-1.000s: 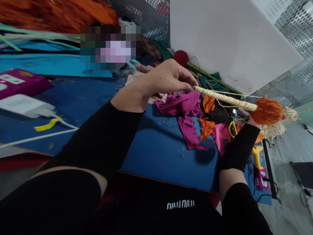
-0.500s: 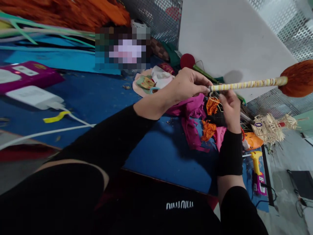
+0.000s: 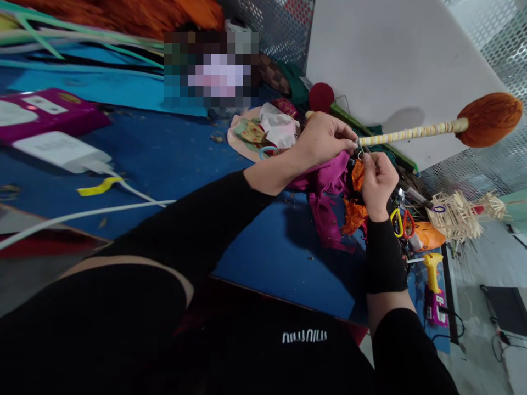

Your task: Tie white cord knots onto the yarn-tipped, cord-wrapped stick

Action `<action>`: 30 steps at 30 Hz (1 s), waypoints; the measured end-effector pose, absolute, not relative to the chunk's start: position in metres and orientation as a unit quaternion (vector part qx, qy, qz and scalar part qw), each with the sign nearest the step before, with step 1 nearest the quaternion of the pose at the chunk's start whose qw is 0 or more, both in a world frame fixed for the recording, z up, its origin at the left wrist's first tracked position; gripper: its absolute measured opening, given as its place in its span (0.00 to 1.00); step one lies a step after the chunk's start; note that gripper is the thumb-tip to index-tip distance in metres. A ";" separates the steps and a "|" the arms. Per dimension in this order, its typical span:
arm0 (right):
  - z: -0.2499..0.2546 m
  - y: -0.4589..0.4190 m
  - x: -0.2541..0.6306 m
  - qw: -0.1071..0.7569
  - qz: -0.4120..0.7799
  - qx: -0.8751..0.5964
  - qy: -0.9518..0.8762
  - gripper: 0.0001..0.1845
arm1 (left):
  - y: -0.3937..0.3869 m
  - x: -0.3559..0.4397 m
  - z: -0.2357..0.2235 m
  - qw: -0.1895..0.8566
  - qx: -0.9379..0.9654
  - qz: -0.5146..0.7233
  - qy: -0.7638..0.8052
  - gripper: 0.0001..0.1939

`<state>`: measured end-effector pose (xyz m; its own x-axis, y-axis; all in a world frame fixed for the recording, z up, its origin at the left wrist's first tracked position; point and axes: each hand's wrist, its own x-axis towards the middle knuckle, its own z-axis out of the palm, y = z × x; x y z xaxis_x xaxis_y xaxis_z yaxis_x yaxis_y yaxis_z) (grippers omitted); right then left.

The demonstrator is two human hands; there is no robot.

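Hands, from my remote seat: left hand [image 3: 316,138] closed in a thumb-and-finger pinch on the near end of the wrapped stick [image 3: 411,132]. Right hand [image 3: 379,185] also closed, just below that end, its fingertips apparently pinching a pale strand [image 3: 360,156] that makes a small loop there. Cannot tell whether the right fingers touch the stick itself.

Why so: I judge the left grip steadies the narrow tip, leaving the right free for fine work on the strand. Held up over the bench [image 3: 255,249], the stick keeps its orange ball [image 3: 489,119] out beyond both hands, off the clutter. The weight out there probably wants a firm pinch.

Pointing: long axis runs from the left fingertips out to the right, rising slightly in my view; ball end outermost, past the right hand, bare tip toward the left.

Around: magenta cloth [image 3: 329,178] and orange scraps [image 3: 354,215] lie below the hands; glue gun [image 3: 433,269] sits beyond the right wrist.
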<state>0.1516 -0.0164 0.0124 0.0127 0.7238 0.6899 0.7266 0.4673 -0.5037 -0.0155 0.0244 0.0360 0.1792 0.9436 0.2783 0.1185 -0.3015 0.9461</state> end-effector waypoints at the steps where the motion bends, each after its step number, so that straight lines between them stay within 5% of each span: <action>1: 0.012 -0.016 0.152 0.493 0.001 -0.513 -0.703 0.22 | 0.025 -0.015 0.034 0.418 0.644 0.489 0.414 0.09; 8: 0.015 -0.015 0.160 0.456 0.000 -0.501 -0.735 0.15 | 0.034 -0.009 0.022 0.385 0.663 0.493 0.411 0.07; 17: 0.027 -0.017 0.178 0.317 -0.227 -0.476 -0.788 0.16 | 0.039 -0.004 0.008 0.327 0.698 0.490 0.407 0.06; 30: 0.028 -0.004 0.188 0.291 -0.158 -0.506 -0.796 0.16 | 0.012 0.000 0.021 0.235 0.766 0.368 0.471 0.13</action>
